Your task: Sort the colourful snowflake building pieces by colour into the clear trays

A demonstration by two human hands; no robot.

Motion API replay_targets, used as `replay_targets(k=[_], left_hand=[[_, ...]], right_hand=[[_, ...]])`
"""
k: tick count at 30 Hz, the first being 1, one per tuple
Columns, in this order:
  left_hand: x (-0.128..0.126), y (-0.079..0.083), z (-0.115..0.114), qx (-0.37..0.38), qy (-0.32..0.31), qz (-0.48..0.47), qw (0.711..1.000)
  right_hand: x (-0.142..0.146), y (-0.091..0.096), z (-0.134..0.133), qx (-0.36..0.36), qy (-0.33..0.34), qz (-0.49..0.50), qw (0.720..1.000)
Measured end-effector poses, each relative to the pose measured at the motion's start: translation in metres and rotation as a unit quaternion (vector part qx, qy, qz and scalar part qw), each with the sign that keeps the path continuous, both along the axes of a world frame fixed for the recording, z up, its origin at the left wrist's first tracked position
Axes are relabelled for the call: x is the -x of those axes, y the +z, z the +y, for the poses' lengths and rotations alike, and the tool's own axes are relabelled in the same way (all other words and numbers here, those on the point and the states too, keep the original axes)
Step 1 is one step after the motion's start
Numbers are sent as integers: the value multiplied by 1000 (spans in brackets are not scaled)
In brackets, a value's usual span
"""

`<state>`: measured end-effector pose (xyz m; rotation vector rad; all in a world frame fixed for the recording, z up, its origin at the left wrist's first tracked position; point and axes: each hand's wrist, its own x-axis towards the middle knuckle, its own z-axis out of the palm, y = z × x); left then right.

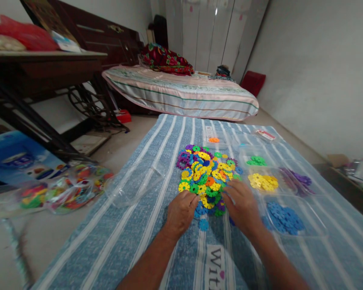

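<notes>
A heap of small flat snowflake-shaped plastic discs (206, 172) in yellow, green, blue, purple and orange lies on a blue striped cloth (133, 225). My left hand (181, 211) rests at the near edge of the heap, fingers curled down onto blue pieces. My right hand (242, 205) lies just to its right, fingers bent over the discs; what either holds is hidden. To the right stand clear trays of sorted discs: green (256, 161), yellow (263, 182), purple (299, 179), blue (284, 217), and a few orange ones (213, 140) at the back.
An empty clear container (133, 181) sits left of the heap. Bags of colourful pieces (63, 191) and a blue box (12, 159) lie on the floor at left. Behind are a dark table (45, 64), a mattress (181, 90) and a white wardrobe (211, 32).
</notes>
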<state>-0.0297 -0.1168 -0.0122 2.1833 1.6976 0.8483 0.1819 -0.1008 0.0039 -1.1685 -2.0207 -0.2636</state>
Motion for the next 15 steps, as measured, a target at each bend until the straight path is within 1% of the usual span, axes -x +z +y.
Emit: replay_targets(k=[2, 4, 6, 10, 15], left_hand=[[1, 1, 0, 3, -2, -6, 1000], [1, 2, 0, 4, -7, -5, 1000], [2, 3, 0, 4, -14, 0, 1000], [2, 3, 0, 3, -15, 0, 1000], [3, 2, 0, 2, -19, -9, 1000]], right_hand=[[22, -7, -4, 30, 33, -2, 999], [39, -11, -4, 53, 42, -9, 998], [49, -13, -1, 75, 38, -22, 996], [55, -15, 4, 91, 30, -35, 995], [50, -20, 7, 91, 42, -1, 995]])
